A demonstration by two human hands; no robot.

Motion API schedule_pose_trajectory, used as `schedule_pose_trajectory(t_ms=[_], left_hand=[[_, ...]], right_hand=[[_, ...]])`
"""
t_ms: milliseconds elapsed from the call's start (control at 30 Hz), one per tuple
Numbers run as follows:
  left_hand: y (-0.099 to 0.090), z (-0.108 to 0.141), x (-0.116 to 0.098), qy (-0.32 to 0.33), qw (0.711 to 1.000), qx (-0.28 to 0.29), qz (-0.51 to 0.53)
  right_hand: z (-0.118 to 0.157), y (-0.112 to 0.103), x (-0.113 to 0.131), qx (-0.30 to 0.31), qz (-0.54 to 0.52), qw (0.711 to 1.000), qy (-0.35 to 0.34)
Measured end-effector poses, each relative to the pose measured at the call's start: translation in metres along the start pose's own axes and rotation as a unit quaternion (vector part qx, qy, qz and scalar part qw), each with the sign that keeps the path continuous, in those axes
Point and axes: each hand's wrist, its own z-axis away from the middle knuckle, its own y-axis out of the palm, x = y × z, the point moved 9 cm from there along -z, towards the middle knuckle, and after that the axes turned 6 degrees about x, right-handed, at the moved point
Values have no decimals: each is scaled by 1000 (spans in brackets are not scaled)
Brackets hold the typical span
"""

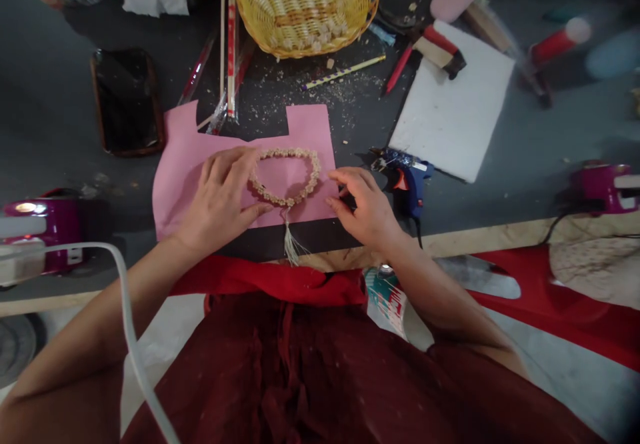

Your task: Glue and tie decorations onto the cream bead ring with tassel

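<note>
A loop of small pale beads or flowers (314, 179), like a garland or bracelet, lies on a pink sheet (175, 187). A cream thread tassel (291, 244) hangs from its near side past the sheet's edge. At the loop's left end is my left hand (220, 191), its fingertips against or just over the beads and its thumb stretched well apart. My right hand (364, 204) rests by the sheet's right edge, thumb and forefinger parted with nothing between them, a little away from the loop.
Behind the sheet stands a yellow wicker basket (305, 4) with small pale pieces. A patterned pencil (345, 73) lies before it. To the right are a blue glue gun (413, 187), a white board (455, 111) and pliers (440, 47). A dark tray (127, 101) sits left.
</note>
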Motion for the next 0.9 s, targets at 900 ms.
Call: schedule_pose_trajectory(t_ms=[900], left_hand=[[12,-5,-2,-39,998,-20,34]], right_hand=[[-28,20,4,29,77,996,41]])
